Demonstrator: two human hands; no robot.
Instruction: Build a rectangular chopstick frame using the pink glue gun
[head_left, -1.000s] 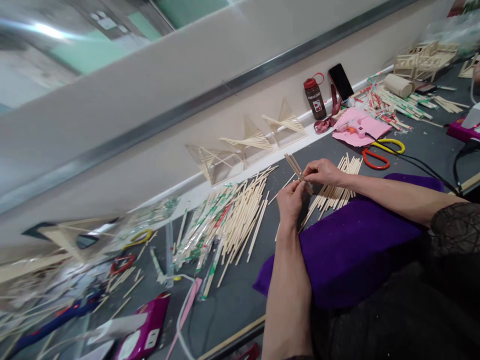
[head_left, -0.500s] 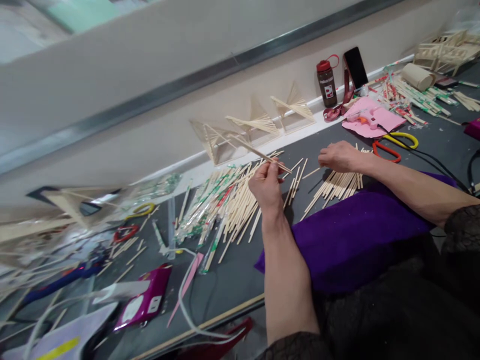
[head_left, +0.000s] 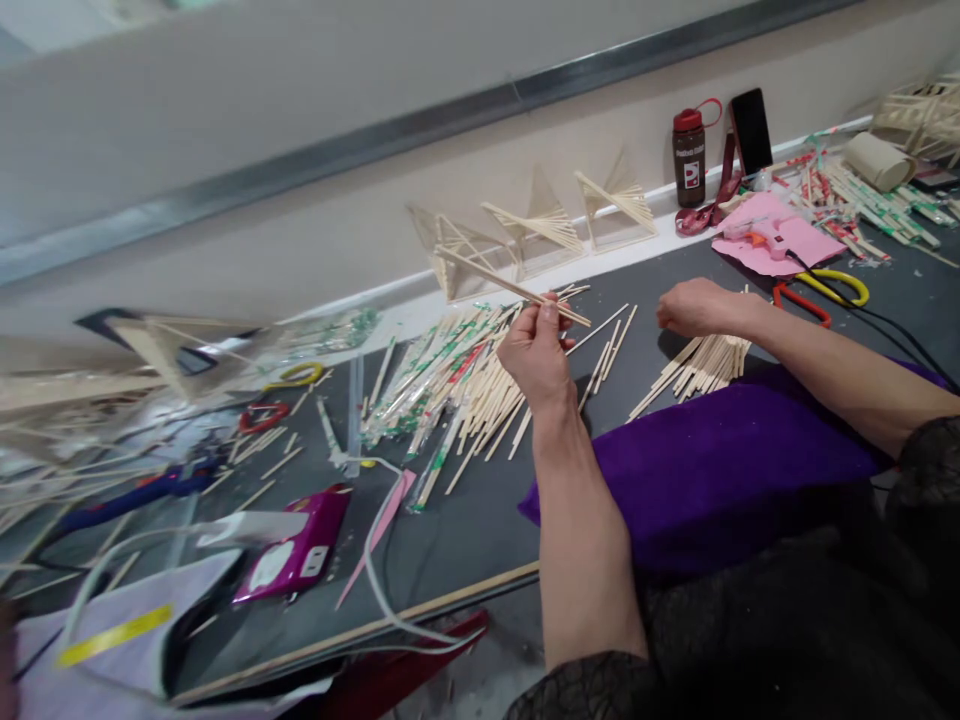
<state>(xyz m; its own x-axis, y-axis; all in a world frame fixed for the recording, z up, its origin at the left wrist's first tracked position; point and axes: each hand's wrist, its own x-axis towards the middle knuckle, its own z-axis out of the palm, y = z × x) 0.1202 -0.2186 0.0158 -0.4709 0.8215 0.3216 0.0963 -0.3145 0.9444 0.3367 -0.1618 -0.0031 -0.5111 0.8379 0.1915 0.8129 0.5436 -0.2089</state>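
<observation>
My left hand [head_left: 538,345] is closed around thin wooden sticks [head_left: 495,278], which slant up and left from the fingers. Below and beside it lies a large pile of loose sticks [head_left: 491,410], next to wrapped chopsticks [head_left: 412,385] in clear and green packaging. My right hand [head_left: 694,308] is closed above a smaller bundle of sticks [head_left: 701,368]; its fingertips are turned away, and whether they hold anything is hidden. A purple cloth [head_left: 720,460] lies under my forearms at the table's front edge.
Stick models [head_left: 540,230] stand along the wall. A bottle [head_left: 688,165], a phone [head_left: 750,132], a glue gun on pink paper [head_left: 799,255] and scissors [head_left: 844,287] lie back right. At left are a purple packet [head_left: 307,545], a white cable [head_left: 371,570] and red-yellow scissors [head_left: 264,416].
The view has shifted, so the table items appear farther right. The stick near my right fingertips no longer shows there. My left hand still grips its sticks.
</observation>
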